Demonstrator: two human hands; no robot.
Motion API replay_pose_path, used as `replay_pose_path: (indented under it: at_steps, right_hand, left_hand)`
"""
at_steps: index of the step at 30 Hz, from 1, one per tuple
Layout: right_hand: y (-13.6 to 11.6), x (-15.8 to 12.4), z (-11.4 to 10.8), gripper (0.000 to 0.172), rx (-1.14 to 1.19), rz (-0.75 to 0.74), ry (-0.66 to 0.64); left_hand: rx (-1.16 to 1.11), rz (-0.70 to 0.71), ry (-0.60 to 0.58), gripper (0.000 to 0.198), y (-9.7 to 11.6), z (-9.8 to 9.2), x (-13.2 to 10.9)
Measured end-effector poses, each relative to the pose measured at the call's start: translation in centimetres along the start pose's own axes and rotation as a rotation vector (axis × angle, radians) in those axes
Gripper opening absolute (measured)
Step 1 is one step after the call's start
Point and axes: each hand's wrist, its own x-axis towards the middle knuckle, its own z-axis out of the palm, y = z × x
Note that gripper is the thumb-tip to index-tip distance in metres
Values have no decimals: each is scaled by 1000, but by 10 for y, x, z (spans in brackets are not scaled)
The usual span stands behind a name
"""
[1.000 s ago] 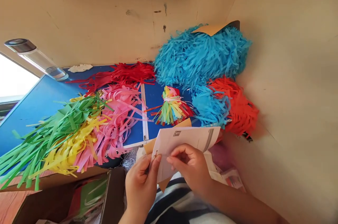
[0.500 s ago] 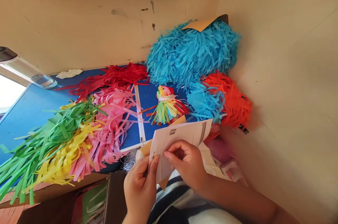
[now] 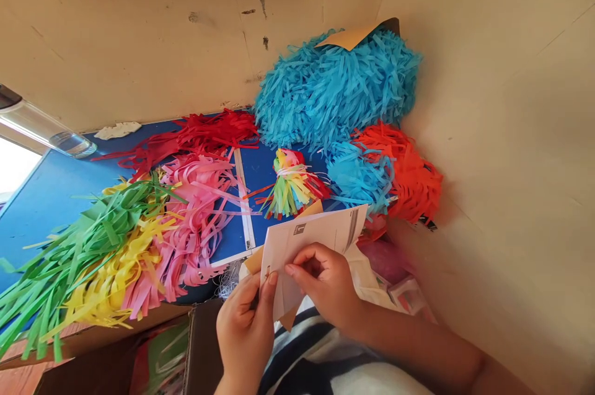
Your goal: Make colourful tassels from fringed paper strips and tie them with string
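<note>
My left grip (image 3: 246, 317) pinches the left edge of the white paper (image 3: 320, 235) by the counter's (image 3: 258, 162) near edge, probably to steady it while my right grip (image 3: 328, 289) curls before its face, thumb and forefinger close together; whether they hold anything, I can't tell. Beyond the paper lies the tied multicoloured bundle (image 3: 295, 187), with blue counter showing between it and the pink strips (image 3: 195, 196), while the wall (image 3: 511, 103) limits room rightward.

The left hand (image 3: 246, 323) is pinching, thumb (image 3: 268, 297) pointing up; the right hand (image 3: 328, 286) is holding its fingers (image 3: 318, 252) curled.
</note>
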Motion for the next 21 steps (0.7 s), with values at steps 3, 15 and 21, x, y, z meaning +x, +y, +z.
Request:
replay_pose_path:
  at_steps: [3, 15, 21]
  right_hand:
    - [0, 0, 1, 19, -25, -9, 2]
    - [3, 13, -14, 40, -277, -55, -21]
    - [-2, 25, -53, 44, -360, -79, 47]
  left_hand:
    - [-4, 0, -7, 30, 0, 0, -1]
    - [-71, 16, -7, 26, 3, -2, -4]
    - [-115, -56, 35, 32, 3, -16, -7]
